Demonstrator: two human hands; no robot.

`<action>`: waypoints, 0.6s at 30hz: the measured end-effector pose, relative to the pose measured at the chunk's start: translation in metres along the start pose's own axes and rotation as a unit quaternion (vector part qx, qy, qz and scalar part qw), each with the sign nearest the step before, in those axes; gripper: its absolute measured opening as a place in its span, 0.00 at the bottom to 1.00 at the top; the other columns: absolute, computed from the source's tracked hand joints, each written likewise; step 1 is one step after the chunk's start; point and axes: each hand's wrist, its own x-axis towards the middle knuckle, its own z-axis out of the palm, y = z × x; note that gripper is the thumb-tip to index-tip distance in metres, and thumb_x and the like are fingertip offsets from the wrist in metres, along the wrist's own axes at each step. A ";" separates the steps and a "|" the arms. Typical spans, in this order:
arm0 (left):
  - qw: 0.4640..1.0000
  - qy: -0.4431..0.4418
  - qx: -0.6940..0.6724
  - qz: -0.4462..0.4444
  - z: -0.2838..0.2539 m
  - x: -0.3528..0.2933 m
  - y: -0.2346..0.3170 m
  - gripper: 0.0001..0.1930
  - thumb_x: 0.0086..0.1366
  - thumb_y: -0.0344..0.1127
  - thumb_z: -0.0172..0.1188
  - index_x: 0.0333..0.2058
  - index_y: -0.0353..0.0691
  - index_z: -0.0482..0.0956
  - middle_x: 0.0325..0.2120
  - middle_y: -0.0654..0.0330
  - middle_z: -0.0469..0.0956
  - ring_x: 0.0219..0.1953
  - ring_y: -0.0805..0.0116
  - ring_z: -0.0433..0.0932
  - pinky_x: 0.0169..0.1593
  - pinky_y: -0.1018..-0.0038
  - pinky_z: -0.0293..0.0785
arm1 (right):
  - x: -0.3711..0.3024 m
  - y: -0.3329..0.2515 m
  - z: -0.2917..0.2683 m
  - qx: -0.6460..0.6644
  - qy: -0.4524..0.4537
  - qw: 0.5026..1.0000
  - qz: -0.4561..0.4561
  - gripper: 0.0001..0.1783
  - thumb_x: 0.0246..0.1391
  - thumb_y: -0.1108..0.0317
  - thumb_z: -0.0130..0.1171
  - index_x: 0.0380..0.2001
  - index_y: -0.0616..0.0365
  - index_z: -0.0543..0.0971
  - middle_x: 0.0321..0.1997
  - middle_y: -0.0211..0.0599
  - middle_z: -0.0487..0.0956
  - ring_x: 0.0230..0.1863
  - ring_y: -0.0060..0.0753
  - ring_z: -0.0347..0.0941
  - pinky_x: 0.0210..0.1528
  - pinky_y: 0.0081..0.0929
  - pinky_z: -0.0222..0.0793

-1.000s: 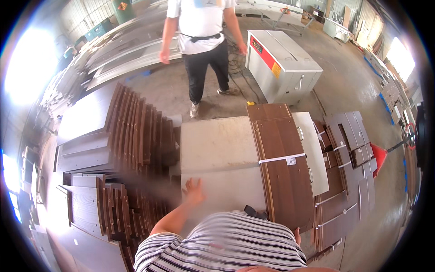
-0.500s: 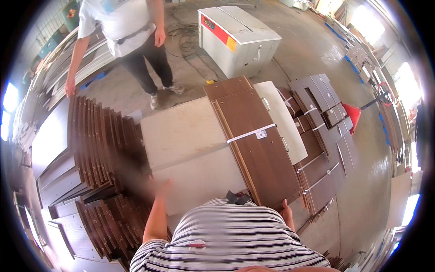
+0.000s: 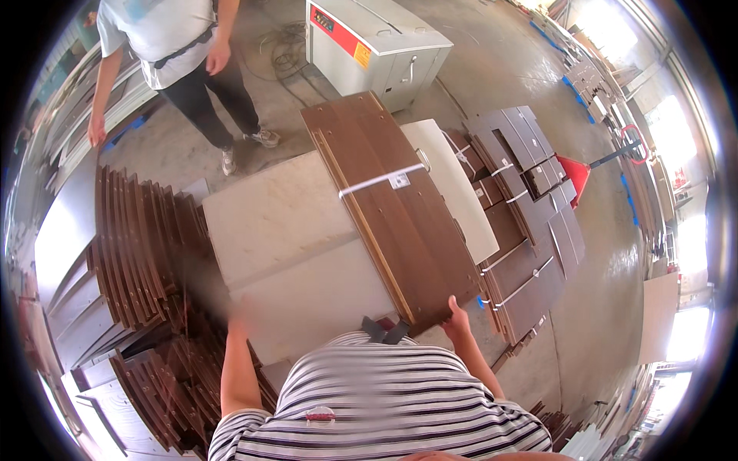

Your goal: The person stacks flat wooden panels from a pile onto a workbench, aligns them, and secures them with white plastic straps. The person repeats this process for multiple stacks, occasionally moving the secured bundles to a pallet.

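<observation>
A bundle of dark brown panels point(image 3: 400, 223), bound by a white strap, lies across the pale boards in front of me. My right hand point(image 3: 457, 319) is closed on the bundle's near right corner, with the thumb showing near its top edge. My left hand point(image 3: 240, 313) is at the left edge of the pale board surface point(image 3: 296, 269). Motion and a smear blur its fingers, so its grip does not show. A rack-like stack of brown panels point(image 3: 142, 238) stands on edge beyond it to the left.
Another person point(image 3: 177, 61) stands at the far left, one hand by the upright stack. A grey-white machine point(image 3: 377, 54) is at the back. Right of the bundle lie a white panel point(image 3: 453, 192), more strapped brown panels point(image 3: 530, 246) and a red pallet jack point(image 3: 573, 179).
The brown bundle has shifted slightly left and away across the pale boards, my right hand moving with it. My left hand stays near the left edge. The whole view has shifted a little.
</observation>
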 end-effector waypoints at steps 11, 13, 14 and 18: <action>0.936 -0.112 -0.317 0.106 -0.008 0.045 0.021 0.37 0.64 0.60 0.48 0.60 0.34 0.59 0.59 0.56 0.63 0.61 0.62 0.61 0.62 0.63 0.57 | 0.021 -0.081 0.073 -0.345 0.045 0.926 0.144 0.31 0.55 0.45 0.55 0.41 0.69 0.73 0.34 0.50 0.79 0.33 0.46 0.80 0.33 0.40 0.79; 0.934 -0.054 -0.311 0.164 0.032 -0.011 0.086 0.32 0.67 0.52 0.49 0.59 0.33 0.60 0.57 0.55 0.66 0.58 0.62 0.65 0.61 0.65 0.58 | 0.008 -0.099 0.073 -0.489 0.012 0.863 0.129 0.26 0.56 0.49 0.56 0.36 0.68 0.75 0.27 0.45 0.80 0.29 0.40 0.80 0.30 0.33 0.79; 0.925 -0.081 -0.313 0.200 0.041 -0.012 0.090 0.30 0.67 0.48 0.51 0.60 0.34 0.59 0.55 0.55 0.68 0.57 0.62 0.66 0.61 0.65 0.59 | 0.005 -0.107 0.081 -0.515 -0.014 0.855 0.053 0.23 0.56 0.52 0.56 0.33 0.67 0.75 0.24 0.43 0.79 0.28 0.37 0.80 0.29 0.31 0.78; 0.887 -0.214 -0.333 0.239 0.099 -0.058 0.127 0.27 0.64 0.29 0.55 0.59 0.35 0.57 0.43 0.57 0.73 0.50 0.63 0.72 0.57 0.67 0.64 | -0.017 -0.123 0.153 -0.512 -0.121 0.809 -0.263 0.13 0.57 0.62 0.56 0.29 0.63 0.77 0.23 0.37 0.79 0.27 0.28 0.79 0.29 0.23 0.74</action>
